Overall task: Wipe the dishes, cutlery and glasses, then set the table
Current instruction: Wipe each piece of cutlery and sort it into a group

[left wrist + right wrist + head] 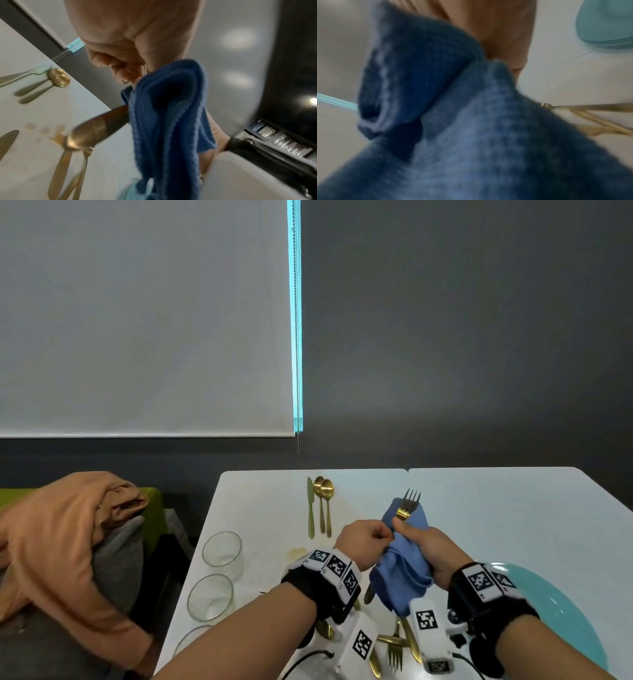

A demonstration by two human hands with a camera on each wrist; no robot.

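A gold fork (408, 504) with darker tines is held above the white table (513, 508), wrapped in a blue cloth (402, 563). Its tines point up and away, its handle (96, 129) down toward the person. The cloth around the fork is gripped by the right hand (428, 549); the cloth's edge is pinched by the left hand (361, 542). A knife (310, 508) and two spoons (324, 505) lie beyond, glasses (222, 549) to the left, a teal plate (561, 604) to the right.
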